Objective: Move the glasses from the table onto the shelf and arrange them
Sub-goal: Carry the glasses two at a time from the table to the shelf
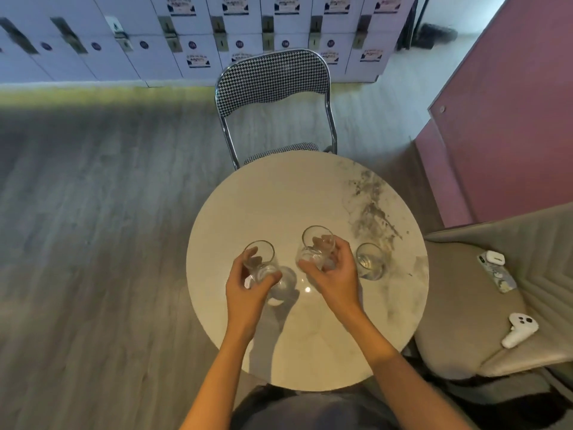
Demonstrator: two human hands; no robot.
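I see my left hand [248,283] gripping one glass [260,262], right hand [333,274] gripping another [316,246] (both tilted); a third glass [370,262] stands right on the surface [279,197].

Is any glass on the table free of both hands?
Yes: the clear glass on the round table stands alone, right of the right hand; no hand touches it.

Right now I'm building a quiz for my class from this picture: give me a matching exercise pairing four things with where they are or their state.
Things:
1. left hand
2. right hand
3. glass nearest the seat
4. white controller

Places or states:
A. lies on the grey seat
B. stands untouched on the round table
C. grips the leftmost glass
D. grips the middle glass

Pairs: 1-C, 2-D, 3-B, 4-A
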